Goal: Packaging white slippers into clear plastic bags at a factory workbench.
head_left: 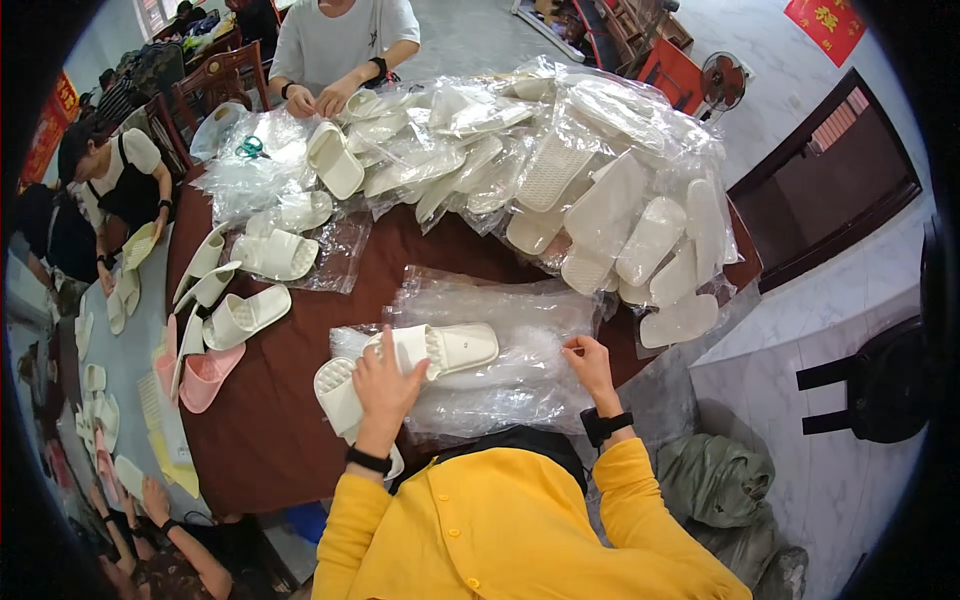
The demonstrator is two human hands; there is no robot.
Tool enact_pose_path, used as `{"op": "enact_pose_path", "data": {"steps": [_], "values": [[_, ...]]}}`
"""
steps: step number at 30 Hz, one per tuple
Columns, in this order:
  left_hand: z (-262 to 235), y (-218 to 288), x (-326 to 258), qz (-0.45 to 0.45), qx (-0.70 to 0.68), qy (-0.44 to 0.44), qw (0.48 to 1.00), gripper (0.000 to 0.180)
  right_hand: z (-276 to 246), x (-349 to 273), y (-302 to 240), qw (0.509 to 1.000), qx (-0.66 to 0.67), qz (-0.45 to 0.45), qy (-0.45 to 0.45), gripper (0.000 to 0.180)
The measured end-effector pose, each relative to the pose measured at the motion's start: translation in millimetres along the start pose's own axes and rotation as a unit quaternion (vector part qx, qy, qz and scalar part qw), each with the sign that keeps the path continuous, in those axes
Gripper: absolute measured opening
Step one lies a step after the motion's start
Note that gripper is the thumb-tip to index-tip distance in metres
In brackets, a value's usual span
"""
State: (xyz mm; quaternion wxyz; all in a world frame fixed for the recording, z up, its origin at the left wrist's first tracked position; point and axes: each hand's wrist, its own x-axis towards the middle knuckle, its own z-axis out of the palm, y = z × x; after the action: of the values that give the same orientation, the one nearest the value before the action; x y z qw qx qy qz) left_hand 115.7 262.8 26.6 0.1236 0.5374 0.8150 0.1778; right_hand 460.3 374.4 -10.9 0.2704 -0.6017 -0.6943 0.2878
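In the head view, the left hand (385,385) lay flat, fingers spread, on a cream slipper (440,350) just ahead of the person's chest, pressing rather than clamped round it; how the fingertips stood beneath could not be told. The slipper's long axis ran crosswise, from the left hand's fingertips toward the right hand (590,365), its open toe end pointing to the right. A second cream slipper (337,395) lay just left of the left hand, touching it at the thumb side and angled toward the person.

The right hand was well apart from the left, fingers pinched together on the edge of a clear plastic bag (500,385) that spread between both hands and under the first slipper. So the left hand was on the slipper, the right hand farther off along its axis, with bag film between.

Beyond the hands, across the dark brown table (270,430), a heap of bagged slippers (600,200) rose; loose slippers (245,315) lay to the far left, where other people's hands worked.
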Motion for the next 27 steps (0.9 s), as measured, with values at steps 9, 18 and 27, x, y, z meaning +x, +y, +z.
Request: {"op": "enact_pose_path", "data": {"steps": [9,18,27], "values": [[4.4,-19.7,16.4,-0.005,-0.125,-0.022,0.992,0.079,0.6,-5.2,-1.2,0.999,0.000,-0.003,0.047,0.016],[-41.6,-58.4,5.2,0.128,-0.235,-0.122,0.956,0.071,-8.8,-8.2,-14.7,0.991,-0.016,-0.001,0.130,0.013],[-3.2,-61.2,-13.0,0.286,0.000,-0.095,0.953,0.071,-38.8,-5.4,-22.3,0.822,0.496,0.192,0.205,0.011]]}}
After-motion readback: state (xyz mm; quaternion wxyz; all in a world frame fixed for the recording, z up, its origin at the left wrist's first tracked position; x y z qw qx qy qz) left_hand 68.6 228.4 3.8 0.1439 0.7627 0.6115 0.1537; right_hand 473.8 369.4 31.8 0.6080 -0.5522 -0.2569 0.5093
